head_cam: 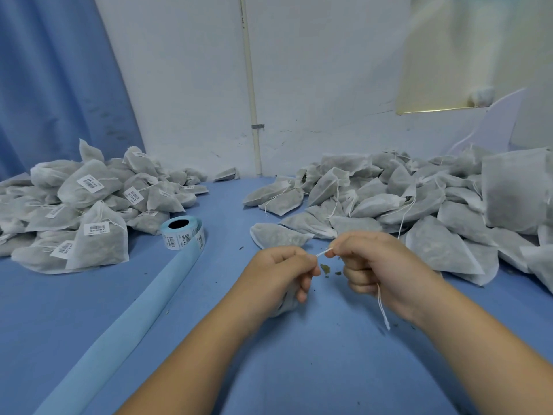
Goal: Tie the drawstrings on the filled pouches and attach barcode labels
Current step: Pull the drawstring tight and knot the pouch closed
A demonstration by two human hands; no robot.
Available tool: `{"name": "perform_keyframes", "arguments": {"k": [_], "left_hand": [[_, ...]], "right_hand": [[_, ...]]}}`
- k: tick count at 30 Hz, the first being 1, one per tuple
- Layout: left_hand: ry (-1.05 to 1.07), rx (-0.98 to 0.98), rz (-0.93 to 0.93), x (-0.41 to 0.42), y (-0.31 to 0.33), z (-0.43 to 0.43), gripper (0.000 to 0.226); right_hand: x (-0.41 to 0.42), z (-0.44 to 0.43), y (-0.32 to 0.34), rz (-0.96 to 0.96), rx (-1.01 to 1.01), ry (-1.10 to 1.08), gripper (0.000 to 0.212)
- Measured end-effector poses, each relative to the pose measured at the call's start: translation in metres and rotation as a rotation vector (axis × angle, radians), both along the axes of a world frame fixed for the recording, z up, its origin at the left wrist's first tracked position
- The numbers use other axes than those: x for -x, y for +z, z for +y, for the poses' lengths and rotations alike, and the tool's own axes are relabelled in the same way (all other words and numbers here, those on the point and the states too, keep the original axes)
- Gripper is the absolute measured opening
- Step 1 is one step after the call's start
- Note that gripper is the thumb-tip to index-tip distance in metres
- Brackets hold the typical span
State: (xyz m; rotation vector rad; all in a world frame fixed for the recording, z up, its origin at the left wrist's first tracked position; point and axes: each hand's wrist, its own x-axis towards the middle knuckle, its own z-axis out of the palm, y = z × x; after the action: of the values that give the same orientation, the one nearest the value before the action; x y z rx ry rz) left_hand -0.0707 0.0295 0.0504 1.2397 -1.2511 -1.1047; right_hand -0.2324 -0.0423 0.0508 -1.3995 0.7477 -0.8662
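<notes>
My left hand grips a filled white pouch, which is mostly hidden under its fingers. A white drawstring runs taut from that hand to my right hand, which pinches it; the string's loose end hangs below the right palm. A roll of barcode labels stands to the left, its blue backing strip trailing toward me. Labelled pouches are heaped at the left, unlabelled ones at the right.
Everything lies on a blue table against a white wall with a vertical pipe. Small herb crumbs lie between my hands. A blue curtain hangs at the far left.
</notes>
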Motion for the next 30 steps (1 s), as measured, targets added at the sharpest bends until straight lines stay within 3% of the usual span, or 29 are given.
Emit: {"name": "perform_keyframes", "arguments": {"k": [10, 16, 20, 23, 26, 30], "left_hand": [[-0.061, 0.128, 0.206, -0.007, -0.006, -0.002, 0.017], [0.147, 0.197, 0.159, -0.005, -0.006, -0.003, 0.02], [0.318, 0.269, -0.138, 0.001, -0.009, -0.004, 0.031], [0.376, 0.442, -0.454, 0.005, -0.013, 0.0, 0.024], [0.298, 0.546, -0.821, 0.003, -0.018, -0.001, 0.02], [0.278, 0.469, -0.864, -0.003, -0.02, -0.005, 0.03]], "right_hand": [[-0.012, 0.004, -0.008, 0.105, -0.012, 0.011, 0.021], [-0.014, 0.007, -0.007, 0.115, 0.038, -0.019, 0.025], [-0.014, 0.011, -0.005, 0.156, 0.107, -0.036, 0.016], [-0.016, 0.014, -0.006, 0.249, 0.321, -0.097, 0.015], [-0.019, 0.018, -0.008, 0.34, 0.543, -0.165, 0.019], [-0.018, 0.018, -0.007, 0.361, 0.629, -0.177, 0.022]]}}
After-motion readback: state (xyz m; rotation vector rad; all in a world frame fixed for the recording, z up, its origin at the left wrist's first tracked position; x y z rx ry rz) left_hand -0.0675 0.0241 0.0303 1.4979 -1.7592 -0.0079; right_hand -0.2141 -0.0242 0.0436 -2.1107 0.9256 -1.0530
